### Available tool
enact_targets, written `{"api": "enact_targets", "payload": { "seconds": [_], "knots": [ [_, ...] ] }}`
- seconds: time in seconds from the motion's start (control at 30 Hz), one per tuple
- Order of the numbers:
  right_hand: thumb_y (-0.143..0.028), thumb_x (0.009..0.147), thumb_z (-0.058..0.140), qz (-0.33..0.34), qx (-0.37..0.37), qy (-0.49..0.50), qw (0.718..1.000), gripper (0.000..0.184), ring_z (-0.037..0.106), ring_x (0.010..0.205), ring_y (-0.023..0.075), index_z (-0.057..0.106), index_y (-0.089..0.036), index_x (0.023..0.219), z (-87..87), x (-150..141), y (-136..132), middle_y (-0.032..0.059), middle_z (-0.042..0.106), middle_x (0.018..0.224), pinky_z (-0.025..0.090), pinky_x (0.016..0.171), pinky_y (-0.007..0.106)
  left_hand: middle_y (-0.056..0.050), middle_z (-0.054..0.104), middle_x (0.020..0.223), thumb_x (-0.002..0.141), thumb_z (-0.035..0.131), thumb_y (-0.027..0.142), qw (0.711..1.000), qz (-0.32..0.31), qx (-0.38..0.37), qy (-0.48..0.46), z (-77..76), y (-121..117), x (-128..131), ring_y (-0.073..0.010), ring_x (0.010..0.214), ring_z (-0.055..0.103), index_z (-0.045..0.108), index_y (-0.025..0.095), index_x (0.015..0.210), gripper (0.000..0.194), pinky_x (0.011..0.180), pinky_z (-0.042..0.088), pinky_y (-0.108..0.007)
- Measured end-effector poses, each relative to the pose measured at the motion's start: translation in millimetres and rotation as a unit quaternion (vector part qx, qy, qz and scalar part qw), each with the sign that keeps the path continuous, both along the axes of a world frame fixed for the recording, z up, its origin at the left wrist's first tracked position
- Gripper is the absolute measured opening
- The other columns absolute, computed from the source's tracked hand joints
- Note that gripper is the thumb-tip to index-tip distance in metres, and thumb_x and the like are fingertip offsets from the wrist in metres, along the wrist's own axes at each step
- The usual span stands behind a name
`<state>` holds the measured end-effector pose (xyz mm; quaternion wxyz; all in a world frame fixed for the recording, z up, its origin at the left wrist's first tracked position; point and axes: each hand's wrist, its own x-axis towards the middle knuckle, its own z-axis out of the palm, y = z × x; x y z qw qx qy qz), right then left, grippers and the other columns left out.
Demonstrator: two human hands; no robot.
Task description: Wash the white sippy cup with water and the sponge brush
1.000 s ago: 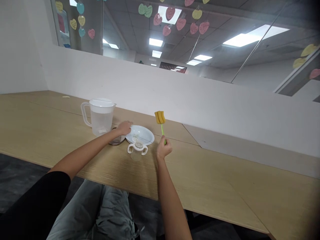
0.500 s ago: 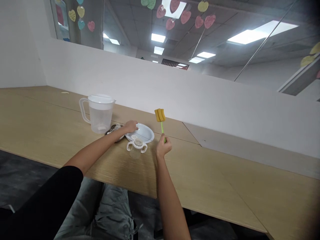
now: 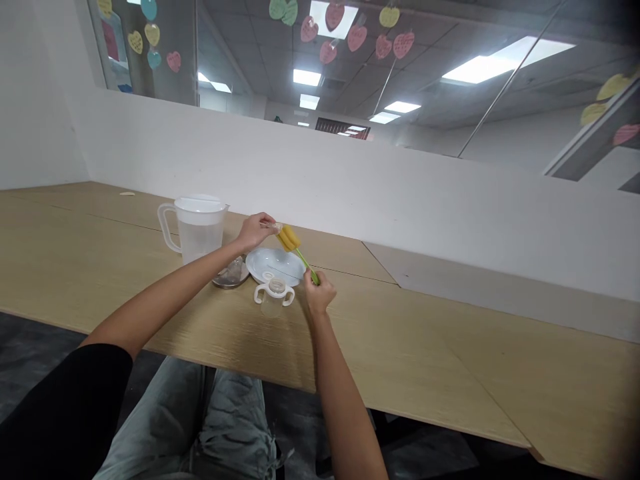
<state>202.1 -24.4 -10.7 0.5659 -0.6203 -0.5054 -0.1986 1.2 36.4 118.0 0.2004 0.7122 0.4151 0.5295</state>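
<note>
Near the middle of the frame, the left hand [image 3: 255, 231] pinches a small clear piece [image 3: 275, 227] between its fingers, against the tip of a yellow sponge brush [image 3: 289, 238]. The right hand [image 3: 321, 292], just right of centre and lower, has its fingers closed around the brush's green handle [image 3: 301, 255], which slants toward the upper left. Below the sponge, a white bowl [image 3: 260, 257] sits on the table [image 3: 425, 347], with a clear two-handled cup [image 3: 273, 305] upright at its near edge. Left of centre stand a metal dish [image 3: 233, 285] and a lidded pitcher [image 3: 200, 231], partly behind the left forearm.
</note>
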Motion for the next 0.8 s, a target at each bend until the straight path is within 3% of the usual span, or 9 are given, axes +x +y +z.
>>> {"api": "enact_targets", "payload": {
  "seconds": [0.07,0.13,0.23,0.37,0.5,0.67,0.8],
  "knots": [
    [-0.047,0.083,0.042,0.034,0.019,-0.015,0.999,0.043,0.030,0.047,0.0088,0.042,-0.020,0.049,1.2,-2,-3,-0.0032,0.038,0.045,0.023,0.052,0.023,-0.005,0.069,0.087,0.069,0.071,0.030,0.999,0.033,0.018,0.023,-1.1,4,-10,-0.0150,0.074,0.064,0.067,0.014,0.091,0.027,0.071,0.048,-0.025],
    [-0.047,0.083,0.042,0.044,0.040,0.004,0.998,0.044,0.028,0.046,0.0082,0.038,-0.020,0.049,2.6,-3,-4,-0.0043,0.035,0.044,0.024,0.051,0.023,-0.005,0.069,0.088,0.073,0.067,0.032,0.991,0.114,0.032,0.057,-3.5,7,-25,-0.0155,0.076,0.064,0.067,0.014,0.092,0.026,0.073,0.048,-0.026],
    [-0.049,0.084,0.041,0.027,0.063,0.063,0.996,0.044,0.025,0.046,0.0078,0.037,-0.021,0.051,4.4,-2,-3,-0.0054,0.031,0.045,0.024,0.050,0.023,-0.006,0.069,0.086,0.076,0.064,0.039,0.965,0.198,-0.014,0.169,-12.4,7,-52,-0.0187,0.080,0.063,0.066,0.015,0.088,0.027,0.073,0.046,-0.027],
    [-0.048,0.085,0.041,0.016,0.064,0.070,0.995,0.043,0.026,0.047,0.0078,0.038,-0.020,0.053,4.6,0,0,-0.0053,0.033,0.047,0.024,0.051,0.023,-0.008,0.068,0.081,0.073,0.063,0.052,0.905,0.169,-0.101,0.377,-36.0,-6,-80,-0.0239,0.081,0.064,0.066,0.017,0.077,0.036,0.068,0.045,-0.028],
    [-0.046,0.085,0.042,0.023,0.040,0.010,0.999,0.042,0.027,0.046,0.0082,0.038,-0.020,0.052,2.1,-1,0,-0.0052,0.032,0.045,0.023,0.051,0.023,-0.008,0.069,0.087,0.075,0.060,0.051,0.874,0.141,-0.134,0.446,-63.6,-20,-88,-0.0239,0.085,0.064,0.065,0.019,0.086,0.035,0.069,0.045,-0.027],
    [-0.042,0.086,0.042,0.044,0.018,-0.066,0.997,0.042,0.030,0.047,0.0086,0.038,-0.020,0.051,-0.7,-3,-3,-0.0034,0.037,0.046,0.023,0.053,0.023,-0.008,0.070,0.090,0.071,0.065,0.044,0.864,0.115,-0.146,0.468,-82.0,-23,-83,-0.0241,0.087,0.065,0.066,0.021,0.093,0.032,0.073,0.046,-0.027],
    [-0.043,0.086,0.041,0.029,0.008,-0.066,0.997,0.042,0.030,0.048,0.0089,0.038,-0.020,0.051,-0.6,-1,-4,-0.0032,0.038,0.046,0.023,0.052,0.023,-0.013,0.070,0.088,0.073,0.062,0.036,0.883,0.111,-0.043,0.455,-77.3,-24,-71,-0.0277,0.089,0.064,0.068,0.019,0.089,0.024,0.080,0.045,-0.032]
  ]
}}
